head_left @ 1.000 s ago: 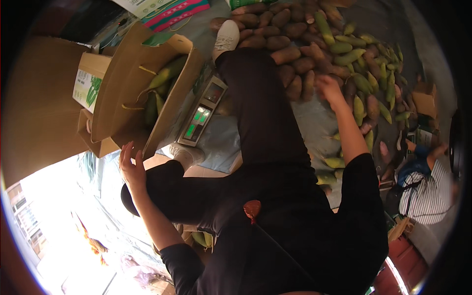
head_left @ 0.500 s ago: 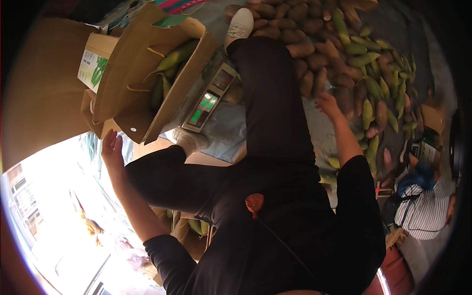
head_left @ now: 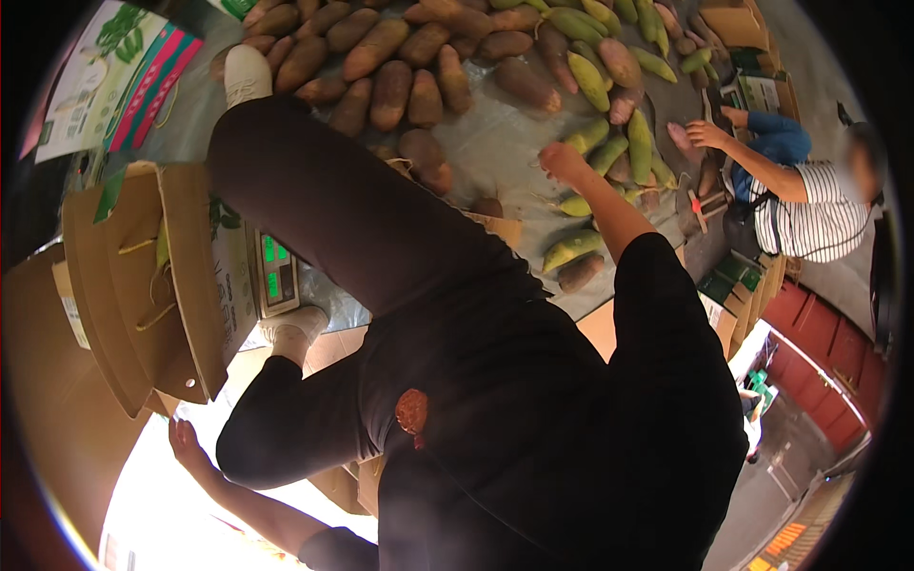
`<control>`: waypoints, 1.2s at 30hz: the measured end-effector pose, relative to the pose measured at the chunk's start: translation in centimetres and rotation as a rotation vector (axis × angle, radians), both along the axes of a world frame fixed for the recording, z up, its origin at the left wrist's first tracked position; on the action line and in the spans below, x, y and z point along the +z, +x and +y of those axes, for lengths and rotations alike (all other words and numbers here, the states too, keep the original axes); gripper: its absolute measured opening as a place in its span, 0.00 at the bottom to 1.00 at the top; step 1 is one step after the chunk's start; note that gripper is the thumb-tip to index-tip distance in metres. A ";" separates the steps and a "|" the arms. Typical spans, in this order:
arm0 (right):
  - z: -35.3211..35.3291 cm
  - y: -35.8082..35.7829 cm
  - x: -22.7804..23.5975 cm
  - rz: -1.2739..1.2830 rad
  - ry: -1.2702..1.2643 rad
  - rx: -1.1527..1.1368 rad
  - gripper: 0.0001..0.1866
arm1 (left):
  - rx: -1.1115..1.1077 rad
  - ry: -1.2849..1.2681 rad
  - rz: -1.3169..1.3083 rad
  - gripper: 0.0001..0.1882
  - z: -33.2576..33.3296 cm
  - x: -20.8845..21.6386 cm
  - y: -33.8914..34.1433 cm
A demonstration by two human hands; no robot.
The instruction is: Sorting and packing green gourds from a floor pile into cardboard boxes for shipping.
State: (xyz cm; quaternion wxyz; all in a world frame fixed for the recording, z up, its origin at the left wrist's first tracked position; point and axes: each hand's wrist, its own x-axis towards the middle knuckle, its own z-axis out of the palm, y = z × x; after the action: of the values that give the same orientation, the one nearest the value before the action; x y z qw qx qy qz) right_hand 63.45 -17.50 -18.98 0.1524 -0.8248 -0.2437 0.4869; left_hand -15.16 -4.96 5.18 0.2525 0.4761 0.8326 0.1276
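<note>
My right hand reaches over the produce at upper middle right, its fingers loosely bent and apart, with nothing visible in them. Green radishes lie just beside and beyond it. At the lower left, my left hand is by the bottom corner of an open cardboard box, fingers stretched out and nothing seen in them; glare makes contact with the box hard to judge. The box holds green roots with yellowish tails, mostly hidden by its walls. It stands by a scale with a lit green display.
Reddish-brown root vegetables spread over the grey sheet ahead. A person in a striped shirt crouches at right, a hand near a pinkish root. Printed cartons are at upper left; a red panel stands at far right.
My view has swung to the right, so the box and scale sit further left and more of the crouching person shows. My right hand has come over the green radishes; my left stays near the box corner.
</note>
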 end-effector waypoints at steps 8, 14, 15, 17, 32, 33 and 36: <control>-14.3 -1.0 -3.9 -0.285 -0.273 0.306 0.09 | -0.049 0.043 0.208 0.25 -0.3 1.8 1.5; -19.1 -6.1 -4.0 0.272 -0.645 -0.198 0.16 | -0.062 -0.002 0.287 0.23 0.2 2.4 5.8; -19.3 -7.2 -4.9 0.430 -0.683 -0.240 0.20 | -0.071 0.007 0.318 0.23 -0.3 3.6 5.5; -21.2 -8.4 -5.6 0.470 -0.705 -0.338 0.24 | -0.087 0.006 0.303 0.23 0.5 2.4 5.7; -19.6 -10.0 -12.0 -0.313 -0.153 -0.296 0.15 | -0.085 0.085 0.294 0.23 -1.8 3.2 8.4; -17.1 -10.1 -11.1 -0.390 -0.157 -0.214 0.16 | -0.050 0.112 0.306 0.23 -2.9 4.4 8.0; -16.3 -7.0 -11.0 -0.344 -0.173 -0.365 0.15 | -0.052 0.115 0.272 0.23 -2.0 3.2 9.4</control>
State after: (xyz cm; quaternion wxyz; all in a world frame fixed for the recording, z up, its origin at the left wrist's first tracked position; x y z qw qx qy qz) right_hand 56.47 -33.77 -30.02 0.1228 -0.9358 -0.0708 0.3229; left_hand -5.79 -6.99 8.43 0.1127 0.5243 0.8378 0.1028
